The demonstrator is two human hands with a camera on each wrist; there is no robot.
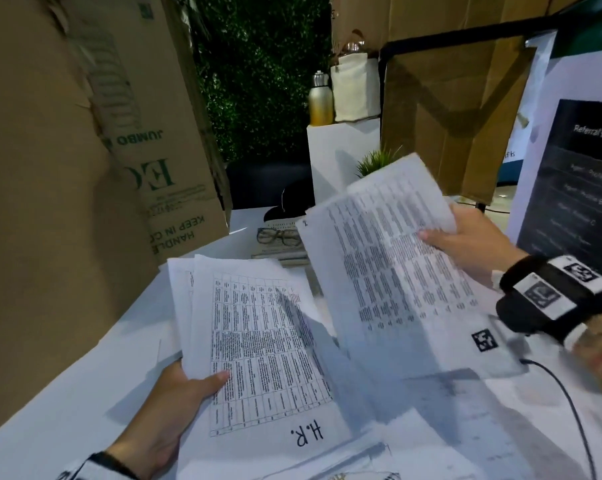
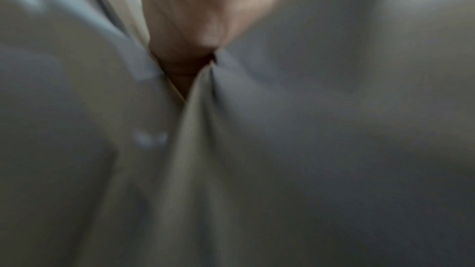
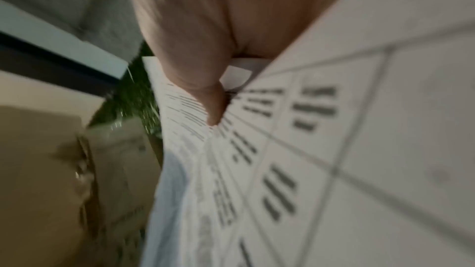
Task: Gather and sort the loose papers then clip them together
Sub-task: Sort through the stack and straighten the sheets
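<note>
My left hand [image 1: 175, 400] grips a stack of printed table sheets [image 1: 258, 341] at its left edge, thumb on top; the top sheet is marked "H.R.". My right hand [image 1: 466, 240] pinches a separate sheet [image 1: 389, 271] numbered 1, raised and tilted above the table to the right of the stack. In the right wrist view the thumb [image 3: 205, 92] presses on that printed sheet [image 3: 308, 149]. The left wrist view is blurred, showing only skin [image 2: 205, 7] against pale paper [image 2: 308, 129]. More loose sheets [image 1: 431, 427] lie under both on the white table [image 1: 85, 375]. No clip is visible.
A large cardboard box [image 1: 85, 133] stands at the left. Glasses [image 1: 279, 236] rest on books at the table's far side, beside a black cap [image 1: 292, 202]. A small plant [image 1: 375, 161], a bottle [image 1: 320, 98] and a sign [image 1: 576, 174] stand behind and right.
</note>
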